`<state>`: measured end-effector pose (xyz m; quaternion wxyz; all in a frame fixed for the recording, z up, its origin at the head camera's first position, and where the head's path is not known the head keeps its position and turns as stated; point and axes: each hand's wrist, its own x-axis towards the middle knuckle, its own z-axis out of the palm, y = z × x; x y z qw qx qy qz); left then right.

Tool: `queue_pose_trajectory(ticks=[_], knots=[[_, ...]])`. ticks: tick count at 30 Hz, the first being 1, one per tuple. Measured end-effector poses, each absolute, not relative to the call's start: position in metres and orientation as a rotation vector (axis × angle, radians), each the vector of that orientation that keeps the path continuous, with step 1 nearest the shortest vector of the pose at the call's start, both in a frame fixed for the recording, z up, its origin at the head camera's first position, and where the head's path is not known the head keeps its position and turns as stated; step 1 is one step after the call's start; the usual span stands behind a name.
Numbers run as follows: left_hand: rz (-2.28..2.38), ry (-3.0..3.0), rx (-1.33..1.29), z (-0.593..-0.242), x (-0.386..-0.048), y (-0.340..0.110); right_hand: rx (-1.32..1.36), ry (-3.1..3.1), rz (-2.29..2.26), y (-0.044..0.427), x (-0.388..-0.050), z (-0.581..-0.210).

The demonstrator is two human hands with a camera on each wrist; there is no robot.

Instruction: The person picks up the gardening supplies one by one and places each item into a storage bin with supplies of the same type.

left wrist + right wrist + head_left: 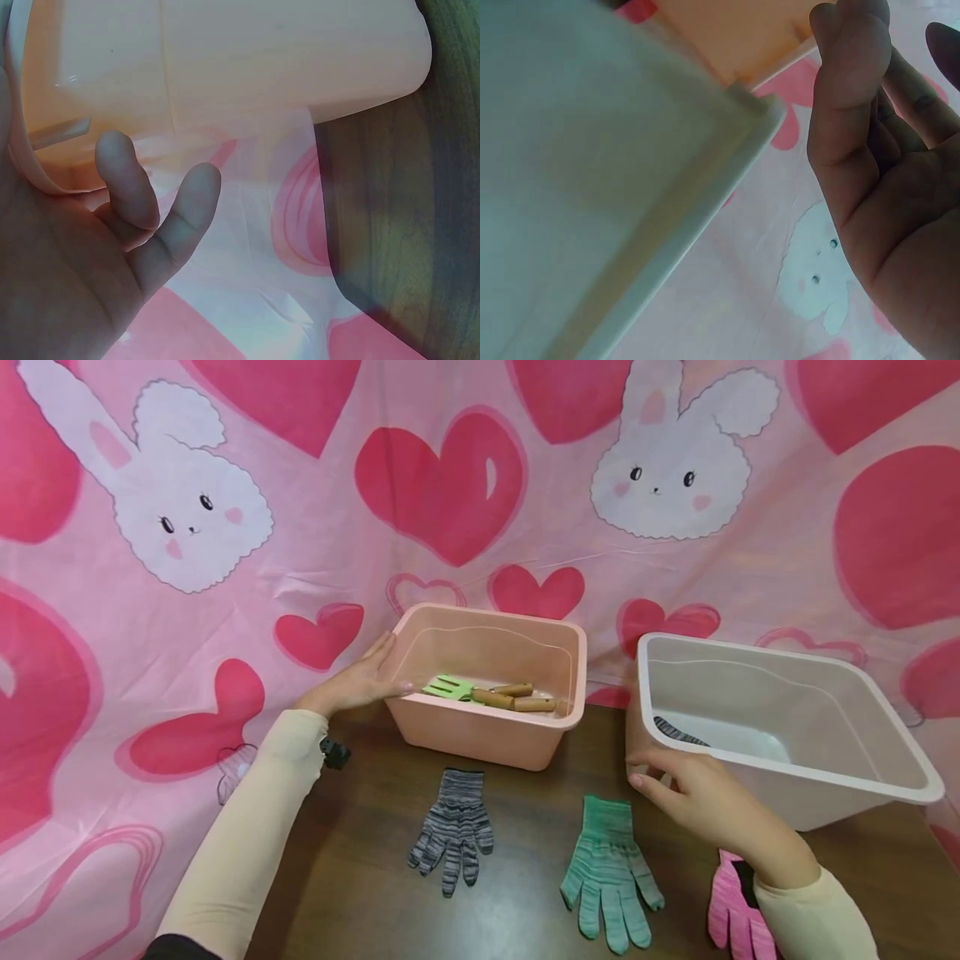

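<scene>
- Plastic, smooth and round-cornered, forms the peach bin [480, 735] and the pale grey bin [810, 797], side by side on the wood-grained desk [352, 877].
- The left hand [352, 685] lies spread at the peach bin's left end, its thumb along the near rim.
- The right hand [697, 789], loosely bent and holding nothing, hangs by the grey bin's near left corner; whether it touches the wall cannot be told.
- Knitted gloves lie flat before the bins: a striped grey glove [452, 835], a mint-green glove [611, 877] and a pink glove [735, 902], the last partly covered by the right forearm.
- Inside the peach bin rest a slotted green fork [450, 687] and rounded wooden handles [492, 697]; the near wall hides their lower parts.
- A striped fabric piece [675, 731] shows in the grey bin, mostly cut off by the rim.
- Creased, heart-printed cloth [442, 385] hangs behind.
</scene>
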<state>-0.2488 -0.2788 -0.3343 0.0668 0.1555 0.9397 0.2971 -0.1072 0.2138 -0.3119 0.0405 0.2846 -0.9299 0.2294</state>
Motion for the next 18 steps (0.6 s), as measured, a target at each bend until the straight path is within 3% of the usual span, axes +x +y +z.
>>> queue_pose_trajectory(ticks=[18], knots=[[0.838,2.840,0.450,-0.334,-0.244,-0.280,0.520,-2.930,0.480,0.322,-0.059,-0.331]])
